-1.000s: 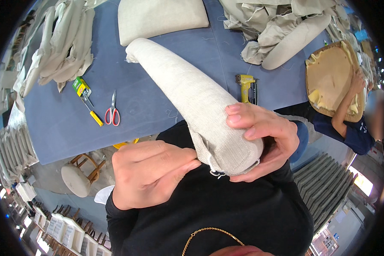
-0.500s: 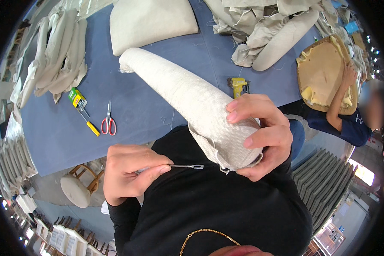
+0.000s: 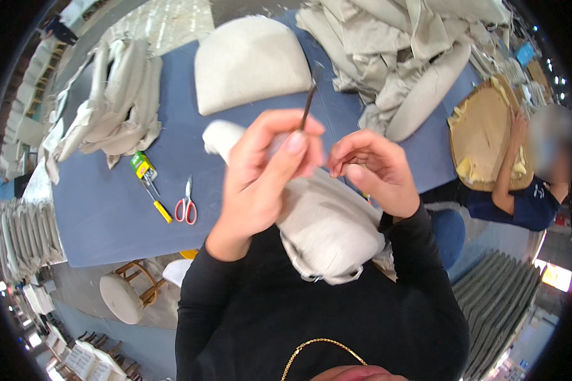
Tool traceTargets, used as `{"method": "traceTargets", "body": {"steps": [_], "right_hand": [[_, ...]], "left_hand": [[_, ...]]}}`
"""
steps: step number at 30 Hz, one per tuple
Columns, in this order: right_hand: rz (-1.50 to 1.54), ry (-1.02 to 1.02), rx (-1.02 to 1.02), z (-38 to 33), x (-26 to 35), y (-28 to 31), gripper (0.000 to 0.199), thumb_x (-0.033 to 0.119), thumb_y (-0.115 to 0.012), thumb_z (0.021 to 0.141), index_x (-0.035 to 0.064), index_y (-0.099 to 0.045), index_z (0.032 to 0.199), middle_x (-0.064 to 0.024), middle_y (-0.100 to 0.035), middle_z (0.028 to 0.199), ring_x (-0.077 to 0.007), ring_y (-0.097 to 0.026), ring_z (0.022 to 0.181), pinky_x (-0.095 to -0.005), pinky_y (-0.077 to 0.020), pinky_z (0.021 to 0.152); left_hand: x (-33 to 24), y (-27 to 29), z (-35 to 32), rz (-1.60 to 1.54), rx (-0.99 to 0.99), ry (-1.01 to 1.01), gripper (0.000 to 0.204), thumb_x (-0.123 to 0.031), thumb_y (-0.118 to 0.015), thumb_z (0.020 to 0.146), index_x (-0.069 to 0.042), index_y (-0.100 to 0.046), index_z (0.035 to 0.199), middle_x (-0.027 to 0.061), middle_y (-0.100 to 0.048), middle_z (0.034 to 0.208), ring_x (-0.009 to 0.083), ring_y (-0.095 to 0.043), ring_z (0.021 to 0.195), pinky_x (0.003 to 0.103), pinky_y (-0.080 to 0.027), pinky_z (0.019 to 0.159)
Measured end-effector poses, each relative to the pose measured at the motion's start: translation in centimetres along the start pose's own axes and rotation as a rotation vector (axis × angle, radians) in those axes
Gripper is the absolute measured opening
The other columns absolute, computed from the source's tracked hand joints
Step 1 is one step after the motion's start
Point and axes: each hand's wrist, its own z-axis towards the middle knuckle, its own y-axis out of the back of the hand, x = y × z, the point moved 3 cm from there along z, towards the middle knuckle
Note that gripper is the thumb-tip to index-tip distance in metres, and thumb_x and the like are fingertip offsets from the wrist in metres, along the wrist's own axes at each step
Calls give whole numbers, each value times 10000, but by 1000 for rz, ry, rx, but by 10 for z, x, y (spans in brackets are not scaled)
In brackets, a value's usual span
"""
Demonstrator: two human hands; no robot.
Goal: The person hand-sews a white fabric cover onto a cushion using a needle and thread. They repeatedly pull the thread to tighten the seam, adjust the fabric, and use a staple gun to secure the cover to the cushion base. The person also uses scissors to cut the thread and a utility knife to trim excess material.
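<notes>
- The person's left hand (image 3: 260,181) pinches a thin, dark metal rod-like tool (image 3: 309,105) between thumb and fingers; the tool points away from the body, its far tip blurred.
- The right hand (image 3: 381,174), just beside the left, has its fingers loosely curled toward the thumb; whether anything fine lies between the fingertips cannot be told.
- Below both hands lies a long, tapered, padded roll in beige woven fabric (image 3: 333,232). Its narrow end is over the table, its broad end against the black-sleeved wearer's front, where the cloth edge is loose, with small loops.
- The blue-grey table (image 3: 114,219) bears, at left, red-handled metal scissors (image 3: 187,195) near a yellow-handled tool with a thin shaft (image 3: 163,211) and a green-and-yellow package (image 3: 143,166).
- Beyond the roll rests a rounded beige cushion (image 3: 257,66), between a row of folded beige covers (image 3: 117,101) and a crumpled beige fabric heap (image 3: 388,47).
- At right, a co-worker's hand (image 3: 519,127) touches a tan, yellow-edged panel (image 3: 483,140).
</notes>
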Motion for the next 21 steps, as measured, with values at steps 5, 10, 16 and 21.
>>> {"method": "traceTargets", "body": {"steps": [5, 10, 16, 21], "right_hand": [[36, 27, -158, 18, -18, -23, 368, 105, -763, 991, -36, -618, 1300, -60, -696, 1126, -113, -655, 1038, -300, -527, 924], [251, -74, -130, 22, -12, -33, 385, 161, -755, 1010, -32, -628, 1319, -37, -699, 1061, -99, -648, 960, -263, -515, 823], [400, -173, -35, 25, -33, -24, 253, 170, -740, 1026, 3, -689, 1209, -8, -697, 944, -68, -613, 835, -227, -477, 737], [286, -126, -238, 24, -38, -13, 212, 100, -744, 1016, -7, -697, 1193, -18, -723, 988, -64, -644, 891, -225, -507, 773]], "left_hand": [[11, -15, 35, -222, -83, -15, 146, -222, -453, 1158, -96, -515, 1197, 167, -713, 1130, 228, -680, 1030, 372, -526, 922], [12, -17, 29, -120, 9, 121, 141, -209, -483, 1150, -80, -530, 1182, 183, -688, 1328, 127, -648, 1007, 290, -531, 844], [15, -2, 32, 0, -152, -149, 132, -175, -505, 1134, -81, -569, 1202, 132, -643, 1386, 179, -622, 1223, 340, -457, 1077], [12, 16, 30, -133, -358, -313, 136, -121, -573, 1091, -62, -597, 1211, 62, -612, 1204, 140, -581, 1090, 299, -440, 979]]}}
